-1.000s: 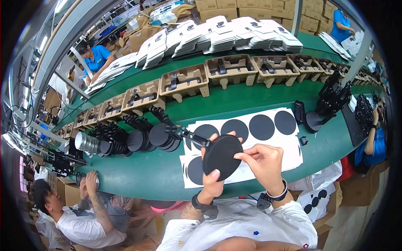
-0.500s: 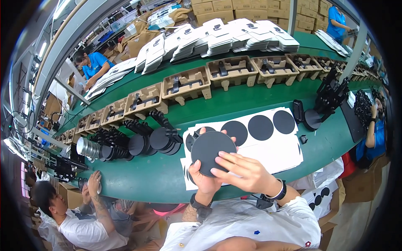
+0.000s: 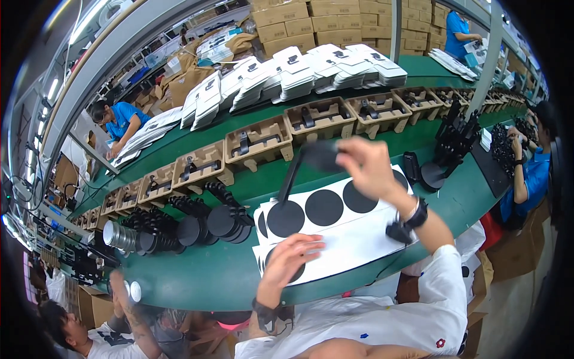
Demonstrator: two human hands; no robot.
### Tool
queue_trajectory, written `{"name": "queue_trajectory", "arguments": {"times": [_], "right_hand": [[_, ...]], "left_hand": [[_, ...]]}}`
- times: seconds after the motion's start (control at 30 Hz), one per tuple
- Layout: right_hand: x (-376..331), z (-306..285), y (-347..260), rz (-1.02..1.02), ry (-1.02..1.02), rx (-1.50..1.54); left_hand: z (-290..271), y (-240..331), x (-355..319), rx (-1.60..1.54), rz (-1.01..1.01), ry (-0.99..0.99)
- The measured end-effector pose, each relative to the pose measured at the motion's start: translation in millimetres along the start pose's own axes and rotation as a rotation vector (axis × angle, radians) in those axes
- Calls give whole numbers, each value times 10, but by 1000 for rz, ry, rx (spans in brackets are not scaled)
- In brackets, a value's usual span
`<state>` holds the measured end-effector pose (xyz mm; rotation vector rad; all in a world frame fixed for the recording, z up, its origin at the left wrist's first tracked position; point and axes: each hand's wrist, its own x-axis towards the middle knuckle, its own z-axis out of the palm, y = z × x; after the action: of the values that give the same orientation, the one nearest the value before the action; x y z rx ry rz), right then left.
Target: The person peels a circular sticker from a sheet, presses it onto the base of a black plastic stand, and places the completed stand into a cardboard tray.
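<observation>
My right hand point(image 3: 372, 167) pinches the rim of a black stand with a round base point(image 3: 321, 157), smeared by motion. Its dark arm point(image 3: 291, 178) slants down toward the white sheet point(image 3: 353, 239). The stand hangs in front of the cardboard-coloured moulded trays, over the sheet's far edge. Round black pads point(image 3: 324, 207) lie in a row on the white sheet. My left hand point(image 3: 290, 263) hovers above the sheet's near left part, its fingers loosely stretched and holding nothing. Partly behind it shows another black pad.
Moulded brown trays point(image 3: 258, 143) with black parts form a long row. Black stands with round bases point(image 3: 224, 222) cluster at left, others point(image 3: 431, 176) at right. White piles point(image 3: 293, 75) line the far side. A co-worker point(image 3: 125, 311) sits left; another point(image 3: 526, 161) works at right.
The stand has left both hands' hold in front of me: my right hand has carried it up and away, its arm now showing. My left hand has let go and dropped lower.
</observation>
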<state>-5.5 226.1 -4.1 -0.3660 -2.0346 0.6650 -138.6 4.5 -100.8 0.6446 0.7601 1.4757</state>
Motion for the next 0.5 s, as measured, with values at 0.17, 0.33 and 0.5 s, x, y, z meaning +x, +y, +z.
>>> {"name": "queue_trajectory", "arguments": {"times": [0.17, 0.33, 0.5], "right_hand": [[977, 172, 1084, 124, 109, -151], [1249, 1042, 1336, 160, 163, -4], [1068, 1504, 1656, 90, 89, -290]], "left_hand": [[-560, 406, -222, 774, 701, 839], [-1240, 545, -278, 1157, 585, 1109], [-1315, 392, -207, 1700, 573, 969]]}}
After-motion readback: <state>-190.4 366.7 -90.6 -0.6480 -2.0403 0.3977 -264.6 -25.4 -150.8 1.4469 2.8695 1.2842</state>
